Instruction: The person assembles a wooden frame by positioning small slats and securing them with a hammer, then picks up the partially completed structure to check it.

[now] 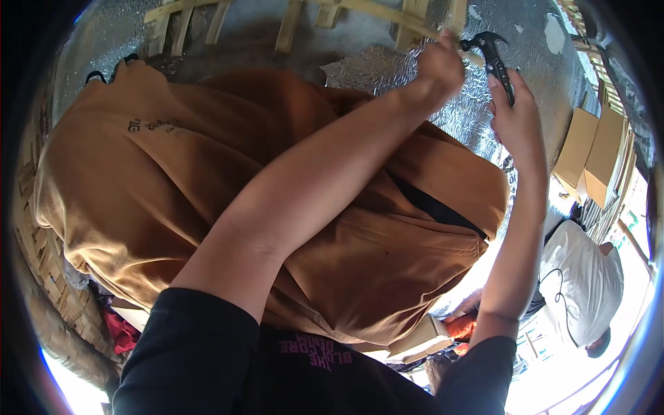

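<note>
Plainly, a black claw hammer (496, 66) is held between one and two o'clock, its handle gripped by the right hand (517, 114), whose fingers are clamped on it. The hammer's head is tilted up and toward the left hand (440, 66), which is raised at one o'clock, just beside it. The left hand's fingers are curled in; whether anything is clamped in them cannot be told. Pale wooden strips (288, 26) are seen at twelve o'clock, near the left hand, with crinkled silver foil (477, 107) visible behind both hands. The middle is filled by a brown garment (173, 180), over which the left forearm is stretched. An open cardboard box (600, 149) is seen toward three o'clock, and a person in a white top (581, 277) between three and four. Red cloth (123, 333) is seen at eight o'clock, beside a woven wall (43, 277).
</note>
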Motion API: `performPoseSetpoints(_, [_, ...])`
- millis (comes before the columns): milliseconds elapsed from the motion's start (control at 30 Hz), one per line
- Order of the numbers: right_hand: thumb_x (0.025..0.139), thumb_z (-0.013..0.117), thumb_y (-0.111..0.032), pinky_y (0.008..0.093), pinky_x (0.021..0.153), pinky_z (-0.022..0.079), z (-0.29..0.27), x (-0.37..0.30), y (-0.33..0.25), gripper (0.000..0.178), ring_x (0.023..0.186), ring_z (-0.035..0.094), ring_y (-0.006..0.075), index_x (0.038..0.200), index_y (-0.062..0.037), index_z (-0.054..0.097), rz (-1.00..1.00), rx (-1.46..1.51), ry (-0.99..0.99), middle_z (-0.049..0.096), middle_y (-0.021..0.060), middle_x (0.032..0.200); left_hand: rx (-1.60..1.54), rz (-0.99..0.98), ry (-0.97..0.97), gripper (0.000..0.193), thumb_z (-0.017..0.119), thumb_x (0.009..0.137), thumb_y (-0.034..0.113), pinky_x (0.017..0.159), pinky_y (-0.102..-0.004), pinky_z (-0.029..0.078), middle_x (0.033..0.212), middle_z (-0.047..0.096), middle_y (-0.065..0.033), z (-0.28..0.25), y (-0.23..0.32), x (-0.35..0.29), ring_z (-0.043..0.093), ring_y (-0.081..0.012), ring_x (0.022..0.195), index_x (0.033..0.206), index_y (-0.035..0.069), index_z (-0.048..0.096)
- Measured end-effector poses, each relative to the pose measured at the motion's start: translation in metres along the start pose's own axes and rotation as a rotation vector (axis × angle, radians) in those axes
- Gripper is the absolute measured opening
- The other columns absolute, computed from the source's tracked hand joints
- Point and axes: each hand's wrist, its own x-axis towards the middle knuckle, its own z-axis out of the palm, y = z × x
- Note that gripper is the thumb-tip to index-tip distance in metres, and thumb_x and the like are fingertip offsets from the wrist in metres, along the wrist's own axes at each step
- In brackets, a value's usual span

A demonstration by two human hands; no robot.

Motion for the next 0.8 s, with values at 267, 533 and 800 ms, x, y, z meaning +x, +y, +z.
performPoseSetpoints(267, [0.102, 0.058, -0.039, 0.0269, 0.05, 0.044, -0.005, -0.01, -0.029, 0.042, 0.056, 0.058, 0.0117, 0.117, 0.0, 0.056, 0.217, 0.12, -0.232, 0.063, 0.0056, 0.071, 0.014, 0.008, -0.002, 0.071, 0.021, 0.108, 0.049, 0.082, -0.0467, 0.053, 0.107, 0.069, -0.0279, -0.008, 0.01, 0.0, 0.068, -0.0424, 0.101, 0.115, -0.008, 0.063])
performPoseSetpoints(533, [0.104, 0.056, -0.03, 0.0318, 0.05, 0.043, -0.027, -0.025, -0.049, 0.024, 0.054, 0.048, 0.0134, 0.108, -0.007, 0.05, 0.121, 1.095, 0.463, 0.061, 0.0082, 0.08, -0.183, -0.068, -0.092, 0.07, 0.02, 0.107, 0.054, 0.047, -0.0435, 0.047, 0.076, 0.063, -0.0179, -0.002, 0.046, -0.028, 0.06, -0.0248, 0.054, 0.112, -0.005, 0.057])
performPoseSetpoints(800, [0.104, 0.055, -0.027, 0.0315, 0.052, 0.041, 0.004, -0.016, -0.032, 0.021, 0.055, 0.047, 0.0118, 0.107, -0.0062, 0.05, 0.338, 1.122, 0.541, 0.059, 0.0069, 0.079, -0.307, -0.12, 0.072, 0.056, 0.029, 0.108, 0.054, 0.05, -0.0367, 0.04, 0.077, 0.055, -0.008, 0.011, 0.074, -0.039, 0.049, -0.0189, 0.06, 0.103, 0.008, 0.061])
